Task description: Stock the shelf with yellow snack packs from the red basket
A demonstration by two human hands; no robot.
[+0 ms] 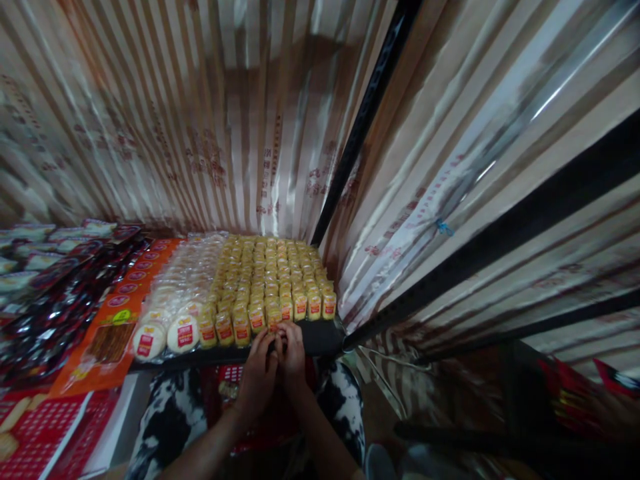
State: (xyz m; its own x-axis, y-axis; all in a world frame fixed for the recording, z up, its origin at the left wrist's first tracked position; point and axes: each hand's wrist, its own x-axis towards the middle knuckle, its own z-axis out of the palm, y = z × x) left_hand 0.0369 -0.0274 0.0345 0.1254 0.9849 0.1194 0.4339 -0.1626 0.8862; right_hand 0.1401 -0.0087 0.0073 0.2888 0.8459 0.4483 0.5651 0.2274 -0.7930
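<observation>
My left hand [259, 372] and my right hand [291, 352] meet at the front edge of a dark shelf [320, 337], fingers curled together on a small yellow packet [275, 320] in the front row. Behind it stand several rows of the same yellow packets with red labels [273, 277]. To their left lie round white cakes in clear wrap [167, 317]. What exactly sits between my fingertips is partly hidden.
Orange snack packs [113, 333] and dark red shiny packs [55, 300] fill the shelf further left. Striped plastic sheeting [200, 120] hangs behind and to the right, crossed by black frame bars [365, 113]. A red basket [235, 387] lies between my knees.
</observation>
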